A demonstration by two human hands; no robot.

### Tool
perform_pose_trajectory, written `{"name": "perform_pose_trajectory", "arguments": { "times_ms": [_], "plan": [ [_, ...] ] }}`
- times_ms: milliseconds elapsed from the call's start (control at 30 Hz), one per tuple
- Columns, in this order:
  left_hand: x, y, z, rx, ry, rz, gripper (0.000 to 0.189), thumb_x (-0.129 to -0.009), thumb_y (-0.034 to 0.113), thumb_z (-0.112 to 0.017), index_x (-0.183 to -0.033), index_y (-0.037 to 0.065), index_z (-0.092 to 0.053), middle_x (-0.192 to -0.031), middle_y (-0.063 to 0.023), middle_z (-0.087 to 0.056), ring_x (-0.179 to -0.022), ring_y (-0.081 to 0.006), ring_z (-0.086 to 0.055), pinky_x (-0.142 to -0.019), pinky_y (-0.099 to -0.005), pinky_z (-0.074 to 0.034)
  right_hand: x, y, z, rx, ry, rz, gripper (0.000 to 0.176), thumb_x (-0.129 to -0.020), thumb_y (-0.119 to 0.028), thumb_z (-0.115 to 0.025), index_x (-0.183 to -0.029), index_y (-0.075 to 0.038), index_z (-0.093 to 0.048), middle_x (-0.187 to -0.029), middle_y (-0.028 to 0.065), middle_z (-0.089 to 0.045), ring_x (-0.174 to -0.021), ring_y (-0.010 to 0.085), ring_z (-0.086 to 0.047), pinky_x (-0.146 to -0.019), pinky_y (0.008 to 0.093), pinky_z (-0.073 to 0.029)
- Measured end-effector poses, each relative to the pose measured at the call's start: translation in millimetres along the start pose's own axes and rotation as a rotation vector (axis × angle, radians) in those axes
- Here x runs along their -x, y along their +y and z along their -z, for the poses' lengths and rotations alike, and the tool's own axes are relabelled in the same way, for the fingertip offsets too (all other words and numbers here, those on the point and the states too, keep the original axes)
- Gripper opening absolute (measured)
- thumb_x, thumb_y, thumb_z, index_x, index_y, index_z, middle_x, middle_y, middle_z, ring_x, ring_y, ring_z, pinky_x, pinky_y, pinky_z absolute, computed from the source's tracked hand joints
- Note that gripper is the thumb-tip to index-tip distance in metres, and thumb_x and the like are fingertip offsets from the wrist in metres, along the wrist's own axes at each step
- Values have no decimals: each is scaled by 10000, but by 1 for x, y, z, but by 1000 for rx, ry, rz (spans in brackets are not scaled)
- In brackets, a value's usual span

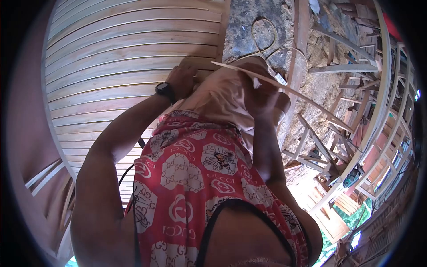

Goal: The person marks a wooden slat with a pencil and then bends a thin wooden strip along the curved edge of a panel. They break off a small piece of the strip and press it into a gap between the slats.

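A long thin wooden strip (311,103) crosses my right hand (262,91), whose fingers are closed around it over my lap. One end of the strip points at the slatted panel and the other reaches out to the right. My left hand (181,81), with a dark watch (165,91) on its wrist, rests at the slatted wooden panel (120,58), close to its side rail (223,31). Shadow covers the fingers of that hand, and their shape is hidden.
A looped pale cable (272,41) lies on the rough, stained ground (240,31) beyond my knees. Wooden frames (318,142) stand at the right, with a long timber beam (380,102) curving past them. A green tool (352,177) sits near the beam.
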State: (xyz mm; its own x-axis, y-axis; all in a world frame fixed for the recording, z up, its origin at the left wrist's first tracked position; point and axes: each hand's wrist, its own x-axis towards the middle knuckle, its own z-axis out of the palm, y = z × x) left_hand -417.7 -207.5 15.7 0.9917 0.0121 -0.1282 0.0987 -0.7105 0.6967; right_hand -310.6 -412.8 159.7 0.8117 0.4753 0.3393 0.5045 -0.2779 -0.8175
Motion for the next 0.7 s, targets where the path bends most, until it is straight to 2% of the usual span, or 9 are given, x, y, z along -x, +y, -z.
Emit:
{"name": "perform_pose_trajectory", "arguments": {
  "times_ms": [233,300,467,500,533,567,600,667,700],
  "plan": [
    [-12,12,26,-182,-190,123,238,-951,318,-677,-988,96,-752,-1053,-170,-731,-966,-371,-715,-877,-500,-551,5,-7,63,273,-1,-33,211,-865,126,-747,-1070,79,-738,-1033,167,-775,-955,229,-745,-836,333,-596],
    [-27,25,53,-312,-594,410,320,-1008,404,-604,-1079,158,-795,-1090,-132,-753,-1037,-346,-729,-885,-517,-571,7,-5,66,202,66,-107,209,-864,129,-744,-1067,79,-739,-1036,166,-776,-955,224,-744,-844,324,-588],
    [-14,13,27,-350,-613,293,440,-1026,530,-533,-1189,209,-787,-1132,-98,-766,-1098,-329,-727,-917,-541,-565,7,12,77,454,-22,-11,146,-874,105,-743,-1015,66,-741,-1011,131,-778,-897,195,-736,-830,324,-560],
    [-18,10,26,-359,-608,349,471,-1018,575,-533,-1216,228,-783,-1138,-102,-768,-1091,-326,-730,-928,-555,-553,20,18,78,345,-5,-209,140,-866,112,-738,-993,54,-739,-991,130,-776,-908,203,-729,-839,341,-556],
    [15,-30,-36,-232,-103,203,418,-1038,503,-543,-1262,226,-761,-1164,-87,-760,-1102,-329,-718,-948,-549,-542,31,30,75,234,64,-263,160,-866,115,-726,-997,24,-744,-981,123,-773,-947,198,-726,-857,336,-553],
    [-16,-62,-127,60,802,135,339,-1040,425,-578,-1233,210,-756,-1239,-88,-735,-1175,-318,-681,-980,-507,-530,32,41,70,73,95,-283,211,-858,126,-734,-1030,5,-741,-1001,124,-771,-965,200,-725,-874,344,-557],
    [-21,-76,-136,52,853,71,334,-1035,421,-587,-1228,205,-754,-1227,-91,-740,-1155,-310,-689,-961,-497,-539,32,43,56,-129,225,-325,219,-864,128,-731,-1043,2,-735,-1005,128,-770,-971,204,-725,-891,350,-558],
    [-38,-44,-14,-40,-286,269,324,-1026,413,-606,-1218,195,-751,-1203,-98,-748,-1116,-293,-705,-925,-475,-556,26,54,45,-175,252,-323,135,-886,98,-710,-978,4,-740,-968,146,-761,-948,243,-733,-823,379,-573],
    [-40,-30,8,-27,-441,313,319,-1022,408,-616,-1213,190,-749,-1191,-102,-752,-1096,-285,-713,-907,-465,-565,18,50,47,-99,184,-275,114,-878,75,-722,-968,5,-735,-948,157,-755,-918,270,-738,-796,385,-570]
  ]
}}
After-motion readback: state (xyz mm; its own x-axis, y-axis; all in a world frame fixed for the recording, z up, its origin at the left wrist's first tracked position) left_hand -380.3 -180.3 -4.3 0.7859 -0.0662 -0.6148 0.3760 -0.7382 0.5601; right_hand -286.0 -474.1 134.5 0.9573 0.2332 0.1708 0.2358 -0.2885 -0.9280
